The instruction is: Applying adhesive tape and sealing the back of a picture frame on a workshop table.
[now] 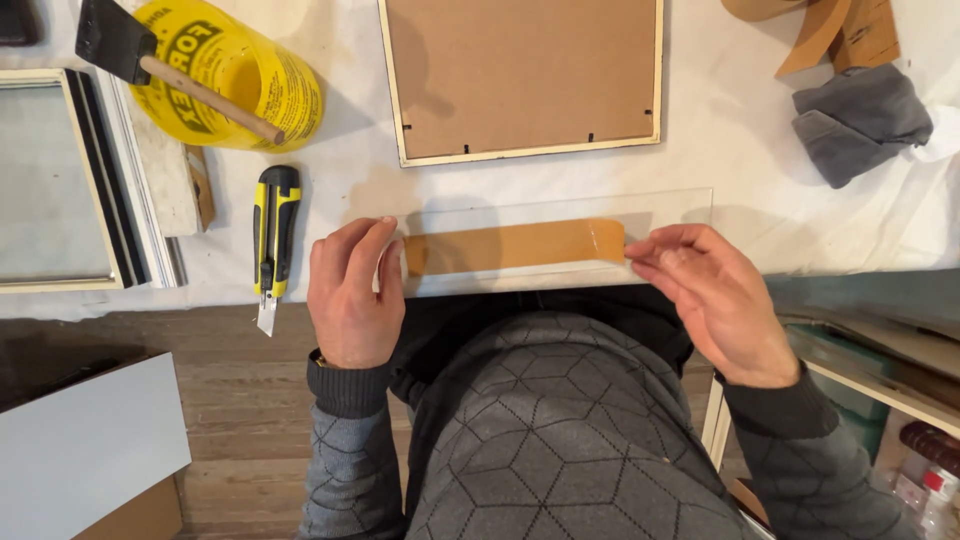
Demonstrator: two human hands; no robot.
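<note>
A clear glass pane lies across the near edge of the white-covered table. A strip of brown tape runs along its near side. My left hand grips the pane's left end, fingers curled over the tape's left tip. My right hand pinches the tape's right end at the pane's right side. Behind the pane lies a picture frame face down, its brown backing board up.
A yellow and black utility knife lies left of my left hand, blade past the table edge. A yellow tub with a brush sits at back left, beside another frame. A grey cloth and brown tape scraps are at back right.
</note>
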